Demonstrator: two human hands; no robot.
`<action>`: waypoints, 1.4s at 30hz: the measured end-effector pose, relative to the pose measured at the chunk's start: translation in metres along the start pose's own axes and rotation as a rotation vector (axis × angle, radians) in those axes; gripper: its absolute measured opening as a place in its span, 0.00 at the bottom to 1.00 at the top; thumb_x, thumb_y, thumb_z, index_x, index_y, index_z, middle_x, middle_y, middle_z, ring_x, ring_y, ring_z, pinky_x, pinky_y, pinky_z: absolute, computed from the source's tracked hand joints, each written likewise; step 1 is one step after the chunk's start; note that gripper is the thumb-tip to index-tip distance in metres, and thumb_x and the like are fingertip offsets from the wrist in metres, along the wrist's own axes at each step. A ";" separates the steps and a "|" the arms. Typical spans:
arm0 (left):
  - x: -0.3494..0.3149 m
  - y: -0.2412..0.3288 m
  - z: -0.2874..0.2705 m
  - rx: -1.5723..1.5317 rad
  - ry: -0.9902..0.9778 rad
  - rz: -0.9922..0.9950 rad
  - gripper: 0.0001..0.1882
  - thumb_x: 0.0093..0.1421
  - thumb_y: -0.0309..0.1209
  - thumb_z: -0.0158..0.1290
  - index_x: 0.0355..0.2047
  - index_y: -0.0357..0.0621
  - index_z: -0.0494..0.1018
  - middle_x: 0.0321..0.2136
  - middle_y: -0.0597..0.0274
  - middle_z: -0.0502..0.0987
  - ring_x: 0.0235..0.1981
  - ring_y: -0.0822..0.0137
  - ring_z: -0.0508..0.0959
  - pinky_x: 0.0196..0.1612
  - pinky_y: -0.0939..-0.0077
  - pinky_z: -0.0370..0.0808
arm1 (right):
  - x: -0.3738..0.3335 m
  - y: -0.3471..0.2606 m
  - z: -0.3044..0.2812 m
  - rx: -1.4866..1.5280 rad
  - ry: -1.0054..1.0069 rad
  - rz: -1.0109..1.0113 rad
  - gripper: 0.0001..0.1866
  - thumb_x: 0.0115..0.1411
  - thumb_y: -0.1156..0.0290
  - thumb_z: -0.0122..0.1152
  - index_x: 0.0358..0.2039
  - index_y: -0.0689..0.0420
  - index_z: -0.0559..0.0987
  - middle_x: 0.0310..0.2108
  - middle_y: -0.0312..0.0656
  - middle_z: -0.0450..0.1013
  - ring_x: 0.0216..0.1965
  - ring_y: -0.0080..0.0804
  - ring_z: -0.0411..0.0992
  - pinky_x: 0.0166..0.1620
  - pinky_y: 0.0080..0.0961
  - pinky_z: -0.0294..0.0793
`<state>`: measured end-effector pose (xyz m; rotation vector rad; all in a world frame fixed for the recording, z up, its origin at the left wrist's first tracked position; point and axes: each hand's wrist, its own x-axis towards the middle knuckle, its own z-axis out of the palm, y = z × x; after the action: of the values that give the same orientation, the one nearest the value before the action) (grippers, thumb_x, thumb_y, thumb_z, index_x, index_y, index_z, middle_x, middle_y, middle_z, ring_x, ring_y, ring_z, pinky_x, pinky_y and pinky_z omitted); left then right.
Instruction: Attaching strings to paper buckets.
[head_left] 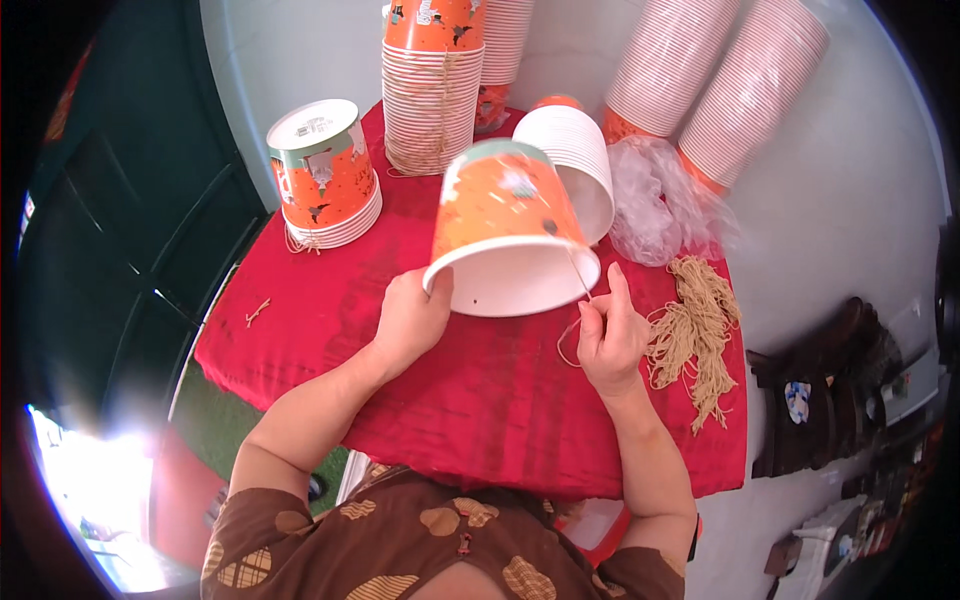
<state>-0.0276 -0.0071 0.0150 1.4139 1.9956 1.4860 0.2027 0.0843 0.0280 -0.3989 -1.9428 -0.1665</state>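
Note:
An orange and green paper bucket (508,205) is held tilted above the table, its white open mouth toward me. My left hand (412,318) grips its rim at the left, thumb over the edge. Just off the rim's right side, my right hand (612,330) pinches a thin tan string (577,270) that runs up to the bucket's wall near a small dark spot. The string's loose end loops below the fingers. A bundle of tan strings (695,330) lies on the table beside my right hand.
Red cloth covers the table (450,410). Upside-down stacked buckets (325,180) stand at left, a tall string-hung stack (430,100) behind, and a white stack (570,160) lies behind the held bucket. Two wrapped stacks (750,90) lean on the wall above crumpled clear plastic (655,205). String scraps (257,312) lie left.

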 end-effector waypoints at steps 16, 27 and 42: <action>0.010 0.005 -0.011 -0.996 -0.171 -0.392 0.10 0.68 0.37 0.43 0.35 0.44 0.66 0.18 0.64 0.67 0.15 0.75 0.61 0.15 0.80 0.55 | -0.006 -0.034 0.022 0.127 -0.384 0.121 0.05 0.50 0.79 0.66 0.30 0.60 0.81 0.29 0.40 0.74 0.26 0.35 0.76 0.25 0.29 0.74; 0.016 0.001 -0.007 -0.908 -0.129 -0.358 0.10 0.68 0.36 0.43 0.33 0.44 0.67 0.18 0.66 0.67 0.14 0.76 0.61 0.14 0.81 0.56 | -0.030 -0.038 0.036 0.275 -0.427 0.054 0.04 0.54 0.77 0.63 0.32 0.60 0.80 0.26 0.44 0.78 0.24 0.38 0.77 0.26 0.30 0.76; 0.022 -0.006 -0.007 -0.849 -0.126 -0.393 0.11 0.67 0.36 0.43 0.32 0.42 0.67 0.17 0.64 0.67 0.12 0.75 0.60 0.13 0.80 0.54 | -0.034 -0.035 0.045 0.394 -0.418 0.159 0.03 0.55 0.75 0.62 0.30 0.60 0.79 0.24 0.46 0.77 0.24 0.41 0.77 0.26 0.32 0.75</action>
<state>-0.0460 0.0068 0.0199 0.6864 1.2018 1.6820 0.1636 0.0581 -0.0189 -0.3395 -2.2759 0.4297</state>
